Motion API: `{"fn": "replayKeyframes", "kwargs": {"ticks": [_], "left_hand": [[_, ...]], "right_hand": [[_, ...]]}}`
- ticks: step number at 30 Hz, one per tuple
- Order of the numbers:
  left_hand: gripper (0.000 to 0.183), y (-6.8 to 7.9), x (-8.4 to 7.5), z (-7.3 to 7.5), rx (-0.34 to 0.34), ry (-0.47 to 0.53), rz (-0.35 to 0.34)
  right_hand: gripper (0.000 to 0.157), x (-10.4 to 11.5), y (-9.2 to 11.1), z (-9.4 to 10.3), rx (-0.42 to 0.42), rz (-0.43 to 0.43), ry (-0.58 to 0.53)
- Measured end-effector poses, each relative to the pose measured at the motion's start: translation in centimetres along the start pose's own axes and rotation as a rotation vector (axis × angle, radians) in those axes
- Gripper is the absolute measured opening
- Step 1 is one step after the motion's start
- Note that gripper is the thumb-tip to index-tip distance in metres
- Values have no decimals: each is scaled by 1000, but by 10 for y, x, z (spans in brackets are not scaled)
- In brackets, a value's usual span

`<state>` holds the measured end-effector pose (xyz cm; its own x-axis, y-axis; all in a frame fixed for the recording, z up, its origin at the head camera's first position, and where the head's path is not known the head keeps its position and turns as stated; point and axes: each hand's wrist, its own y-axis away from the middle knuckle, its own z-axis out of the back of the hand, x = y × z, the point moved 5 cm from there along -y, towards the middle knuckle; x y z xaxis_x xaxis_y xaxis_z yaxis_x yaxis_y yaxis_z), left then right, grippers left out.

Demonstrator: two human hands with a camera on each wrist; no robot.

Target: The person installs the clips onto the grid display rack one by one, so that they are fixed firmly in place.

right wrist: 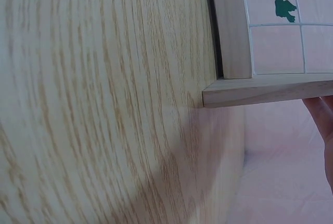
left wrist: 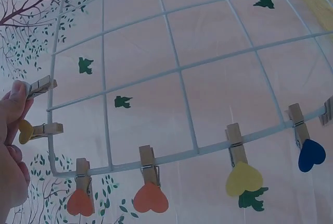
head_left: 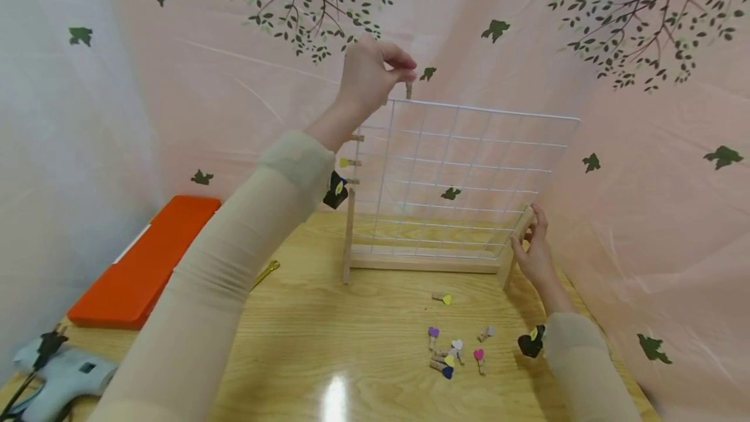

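Mini wooden clothespin (left wrist: 40,86), one, plain wood with wire spring and a pale disc or heart, mostly covered by the fingers. Location: top wire of the white wire grid panel (head_left: 492,111), near its left corner, next to the yellow-heart clothespin (left wrist: 47,128).

Left hand (head_left: 375,70): thumb and fingers pinch the decorated end. Right hand (head_left: 536,253): curled about the right upright (head_left: 507,269) of the wooden stand (head_left: 428,263), apparently bracing it.

Step in hand, as judged: setting the clothespin on the wire. Best practice: seat the wire well inside the jaws before the squeeze is eased, keep a gap from the neighbour, and press lightly so that the panel does not lean. A firm right-hand hold seems worth keeping until the left lets go. Whether the jaws bite the wire cannot be told; their tips reach past it.

Orientation: long axis near vertical in the head view, crossing the top wire; jaw end down, decorated end up. From the left wrist it sits slightly aslant, the neighbour nearer square; a small turn would match them.

Comparison pieces: orange-heart clothespin (left wrist: 151,193) and blue-heart clothespin (left wrist: 311,155), on the side wire, hearts outward.
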<state>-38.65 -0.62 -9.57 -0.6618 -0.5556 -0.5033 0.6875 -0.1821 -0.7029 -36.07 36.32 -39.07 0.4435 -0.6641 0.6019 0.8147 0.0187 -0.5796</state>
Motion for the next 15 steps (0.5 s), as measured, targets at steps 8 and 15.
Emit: {"fn": "replayKeyframes", "kwargs": {"ticks": [8,15], "left_hand": [[23,1,8,-13,50,-166,-21],[33,13,11,-4,-29,-157,-78]], "right_hand": [[75,-1,1,0,-10,-3,31],[75,1,1,1,-6,-5,28]]}}
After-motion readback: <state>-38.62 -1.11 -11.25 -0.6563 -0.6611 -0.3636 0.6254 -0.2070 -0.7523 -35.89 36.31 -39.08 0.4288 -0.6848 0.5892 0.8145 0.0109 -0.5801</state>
